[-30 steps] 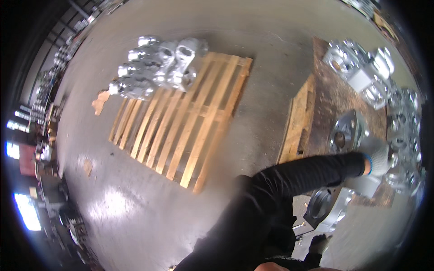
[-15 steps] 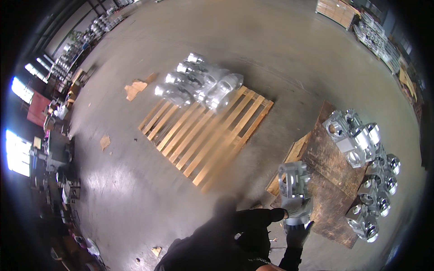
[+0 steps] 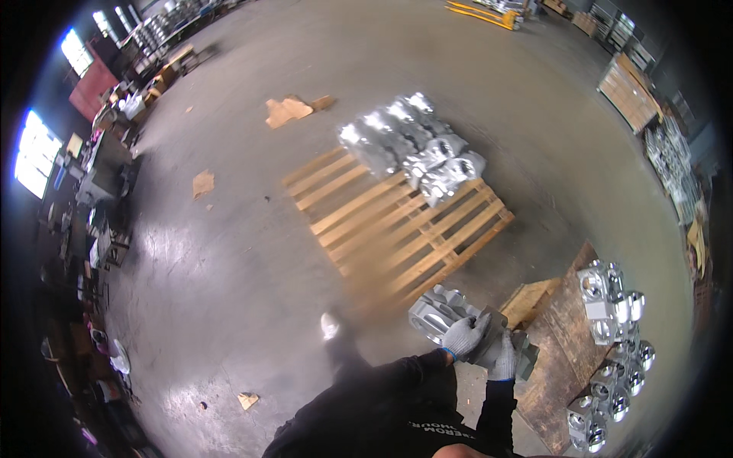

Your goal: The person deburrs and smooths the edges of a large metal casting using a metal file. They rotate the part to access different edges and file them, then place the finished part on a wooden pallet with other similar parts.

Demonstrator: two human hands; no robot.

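Observation:
A silver machined metal housing (image 3: pixel 435 311) with rounded openings is held in front of my body. My left hand (image 3: pixel 463 336), in a grey glove with a blue cuff edge, is closed on its middle part. My right hand (image 3: pixel 505 360), also gloved in grey, grips its near right end. The housing lies lengthwise from upper left to lower right, between a wooden pallet (image 3: pixel 382 221) and a brown board (image 3: pixel 553 343). Fingers on its underside are hidden. Several similar housings (image 3: pixel 416 141) stand in rows on the far part of the pallet.
More metal housings (image 3: pixel 611 359) cluster along the right side of the brown board. Torn cardboard (image 3: pixel 289 111) lies on the floor beyond the pallet. A yellow pallet truck (image 3: pixel 489 14) stands far off. Cluttered benches (image 3: pixel 103 172) line the left wall, and a wooden crate (image 3: pixel 630 91) stands at right.
The housing in my hands has moved left, off from over the brown board and toward the pallet, and has swung from upright to slanting. My view has turned to the right.

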